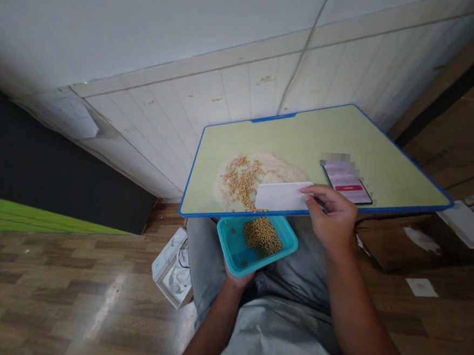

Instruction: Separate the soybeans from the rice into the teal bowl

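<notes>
- The right hand (331,216) pinches a white card (282,196) at the table's (305,133) near edge, touching the rice-and-soybean pile (253,176).
- The left hand (238,279) cups a teal container (232,245) from beneath, just under that edge, with soybeans (262,236) heaped inside.
- Risk: the container spans only part of the edge, so grains swept askew could drop past its rim onto the lap.
- A phone (348,185) crowds the right hand, but there is room toward the far edge.

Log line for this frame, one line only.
left hand: holds teal tub of beans under table edge | right hand: holds white card at rice-bean pile | phone: on table
</notes>
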{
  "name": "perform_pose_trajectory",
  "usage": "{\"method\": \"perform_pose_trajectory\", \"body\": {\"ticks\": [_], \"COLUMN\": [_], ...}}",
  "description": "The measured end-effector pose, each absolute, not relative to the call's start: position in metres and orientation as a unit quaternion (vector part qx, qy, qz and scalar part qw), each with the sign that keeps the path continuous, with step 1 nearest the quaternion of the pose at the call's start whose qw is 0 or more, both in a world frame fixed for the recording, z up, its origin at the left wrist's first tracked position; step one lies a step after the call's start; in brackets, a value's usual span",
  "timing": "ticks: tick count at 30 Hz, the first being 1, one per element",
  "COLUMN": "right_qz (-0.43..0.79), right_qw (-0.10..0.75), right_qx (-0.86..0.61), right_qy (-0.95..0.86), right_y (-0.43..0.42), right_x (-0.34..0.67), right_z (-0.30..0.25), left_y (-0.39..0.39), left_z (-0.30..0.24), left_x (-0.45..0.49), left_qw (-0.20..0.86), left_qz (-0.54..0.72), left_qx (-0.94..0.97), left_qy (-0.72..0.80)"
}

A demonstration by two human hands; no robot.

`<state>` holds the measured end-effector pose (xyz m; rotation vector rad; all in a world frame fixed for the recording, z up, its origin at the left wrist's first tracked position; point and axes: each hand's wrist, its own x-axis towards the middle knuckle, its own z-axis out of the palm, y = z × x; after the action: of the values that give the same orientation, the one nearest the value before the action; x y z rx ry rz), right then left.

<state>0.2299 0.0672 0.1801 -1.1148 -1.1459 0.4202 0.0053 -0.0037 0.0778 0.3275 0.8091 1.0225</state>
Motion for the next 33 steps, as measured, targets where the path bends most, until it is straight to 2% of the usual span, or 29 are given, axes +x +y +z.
{"method": "perform_pose_trajectory", "body": {"ticks": [8, 24, 33], "right_qz": [0.187, 0.198, 0.194], "right_qw": [0.675, 0.682, 0.666], "right_qx": [-0.5, -0.49, -0.471], "right_qy": [-0.509, -0.506, -0.544], "right_y": [0.068, 0.066, 0.065], "right_x": [0.232, 0.231, 0.226], "right_z": [0.18, 0.183, 0.18], "left_y": [-0.005, -0.004, -0.004], "left_z": [0.048, 0.072, 0.046], "left_x": [-0.001, 0.003, -0.002], "left_qw": [0.773, 0.768, 0.779], "left_qz": [0.486, 0.482, 0.481], "left_qx": [0.071, 0.064, 0.089], "left_qy": [0.402, 0.418, 0.393]}}
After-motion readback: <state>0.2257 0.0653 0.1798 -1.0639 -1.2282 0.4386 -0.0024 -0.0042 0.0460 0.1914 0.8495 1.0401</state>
